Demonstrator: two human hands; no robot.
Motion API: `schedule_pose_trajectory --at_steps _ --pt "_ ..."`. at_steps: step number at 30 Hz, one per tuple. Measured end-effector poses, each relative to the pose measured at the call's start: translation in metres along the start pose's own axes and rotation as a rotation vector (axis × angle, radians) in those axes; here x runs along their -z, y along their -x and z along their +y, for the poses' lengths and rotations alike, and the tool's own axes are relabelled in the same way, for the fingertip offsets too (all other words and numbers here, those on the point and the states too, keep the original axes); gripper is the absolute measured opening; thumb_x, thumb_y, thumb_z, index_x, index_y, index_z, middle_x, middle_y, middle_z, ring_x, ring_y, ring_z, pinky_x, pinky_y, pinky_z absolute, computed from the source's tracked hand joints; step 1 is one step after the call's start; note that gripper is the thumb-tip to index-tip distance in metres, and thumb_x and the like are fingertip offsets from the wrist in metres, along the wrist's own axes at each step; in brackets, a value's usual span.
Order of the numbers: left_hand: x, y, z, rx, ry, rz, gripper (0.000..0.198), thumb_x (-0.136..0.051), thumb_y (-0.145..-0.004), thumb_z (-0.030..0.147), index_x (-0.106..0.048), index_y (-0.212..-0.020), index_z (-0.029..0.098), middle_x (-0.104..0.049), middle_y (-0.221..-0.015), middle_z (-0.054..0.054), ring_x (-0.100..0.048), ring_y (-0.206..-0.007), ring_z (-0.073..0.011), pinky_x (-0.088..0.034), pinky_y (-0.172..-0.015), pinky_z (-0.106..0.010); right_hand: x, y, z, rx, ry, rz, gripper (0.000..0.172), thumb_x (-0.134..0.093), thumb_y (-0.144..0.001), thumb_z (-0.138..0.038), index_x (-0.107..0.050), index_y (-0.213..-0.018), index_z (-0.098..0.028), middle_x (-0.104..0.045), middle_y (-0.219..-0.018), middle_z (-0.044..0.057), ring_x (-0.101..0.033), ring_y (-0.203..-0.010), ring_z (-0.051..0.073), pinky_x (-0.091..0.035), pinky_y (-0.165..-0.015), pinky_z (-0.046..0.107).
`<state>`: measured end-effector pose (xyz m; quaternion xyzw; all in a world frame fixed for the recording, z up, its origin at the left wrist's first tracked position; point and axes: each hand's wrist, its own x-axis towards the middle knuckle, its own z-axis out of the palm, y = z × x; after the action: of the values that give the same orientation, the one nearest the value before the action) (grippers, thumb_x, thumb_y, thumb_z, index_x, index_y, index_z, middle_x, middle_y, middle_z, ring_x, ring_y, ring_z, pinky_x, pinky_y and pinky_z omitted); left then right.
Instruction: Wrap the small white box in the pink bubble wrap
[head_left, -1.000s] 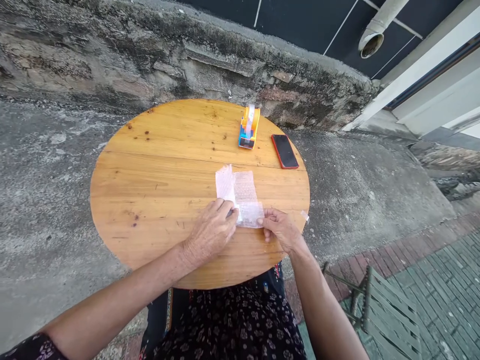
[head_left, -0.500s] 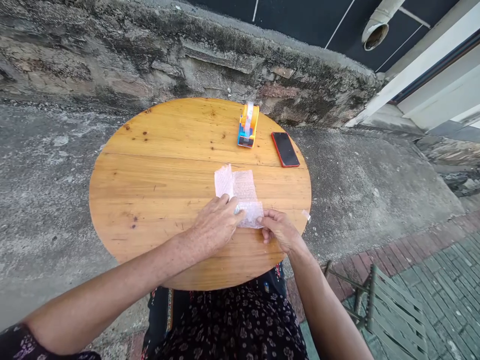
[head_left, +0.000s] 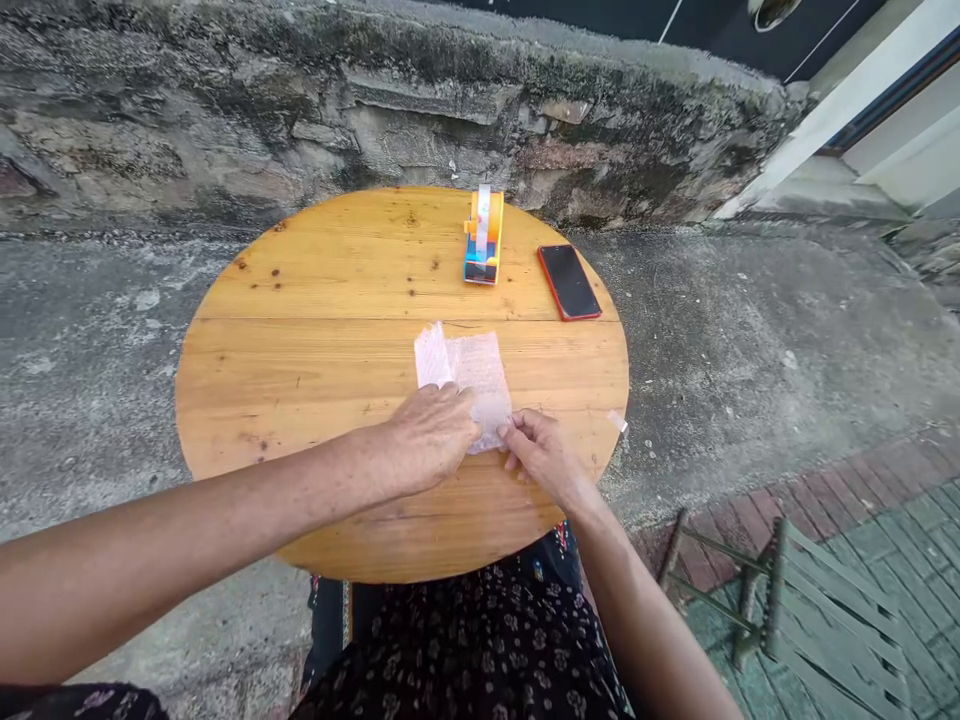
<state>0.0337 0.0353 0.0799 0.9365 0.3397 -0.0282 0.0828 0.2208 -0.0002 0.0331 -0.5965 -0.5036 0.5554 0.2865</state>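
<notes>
A sheet of pinkish, see-through bubble wrap (head_left: 480, 365) lies near the middle of the round wooden table (head_left: 300, 370), its left part folded over. My left hand (head_left: 437, 430) rests on its lower left portion, fingers bent down and pressed onto the wrap. Most of those fingertips are hidden behind the knuckles. At the lower right corner, my right hand (head_left: 541, 450) pinches the bubble wrap's edge between thumb and fingers. Whatever may lie under my left hand is out of sight.
A yellow and blue tape dispenser (head_left: 483, 240) stands towards the table's far edge. To its right lies a red-cased phone (head_left: 570, 282). A small clear strip of tape (head_left: 617, 421) sticks out over the right rim. A slatted chair (head_left: 825, 610) is at lower right; a stone wall (head_left: 300, 130) runs behind.
The near flap of bubble wrap has been folded flatter, and the whitish-green bit seen beside my left fingers is now hidden. The view has shifted slightly.
</notes>
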Motion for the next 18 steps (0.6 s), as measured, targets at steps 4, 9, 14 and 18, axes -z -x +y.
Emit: schedule_pose_trajectory --at_steps 4,9,14,18 --pt "0.000 -0.003 0.001 0.001 -0.031 -0.055 0.016 -0.056 -0.072 0.006 -0.065 -0.069 0.020 -0.057 -0.081 -0.007 -0.051 -0.073 -0.0229 -0.034 -0.058 -0.032 -0.004 -0.005 0.007 0.039 -0.027 -0.012 0.020 -0.057 -0.078 -0.039 -0.051 -0.075 -0.021 -0.054 -0.059 -0.004 -0.054 -0.046 0.010 -0.040 -0.038 0.019" --pt "0.003 -0.002 -0.002 -0.021 0.027 -0.049 0.019 -0.056 -0.074 0.005 -0.065 -0.073 0.022 -0.057 -0.078 -0.005 -0.052 -0.072 -0.0223 -0.033 -0.057 -0.031 -0.008 -0.005 0.007 0.160 0.042 0.039 0.017 -0.055 -0.081 -0.034 -0.051 -0.072 -0.020 -0.056 -0.061 -0.002 -0.054 -0.056 0.012 -0.040 -0.047 0.021" --pt "0.009 0.001 -0.004 0.004 0.090 -0.057 0.017 -0.052 -0.079 0.007 -0.063 -0.078 0.020 -0.056 -0.078 -0.004 -0.051 -0.071 -0.0196 -0.035 -0.059 -0.030 -0.015 0.003 -0.001 0.283 0.114 0.099 0.016 -0.053 -0.085 -0.031 -0.054 -0.073 -0.020 -0.056 -0.066 -0.002 -0.050 -0.060 0.011 -0.040 -0.057 0.022" --pt "0.008 0.006 -0.007 0.049 0.188 -0.020 0.018 -0.050 -0.081 0.007 -0.058 -0.092 0.018 -0.058 -0.086 -0.004 -0.053 -0.076 -0.0187 -0.040 -0.065 -0.030 -0.021 0.009 -0.004 0.348 0.184 0.127 0.012 -0.054 -0.086 -0.029 -0.058 -0.079 -0.020 -0.059 -0.071 -0.002 -0.052 -0.064 0.012 -0.040 -0.061 0.023"
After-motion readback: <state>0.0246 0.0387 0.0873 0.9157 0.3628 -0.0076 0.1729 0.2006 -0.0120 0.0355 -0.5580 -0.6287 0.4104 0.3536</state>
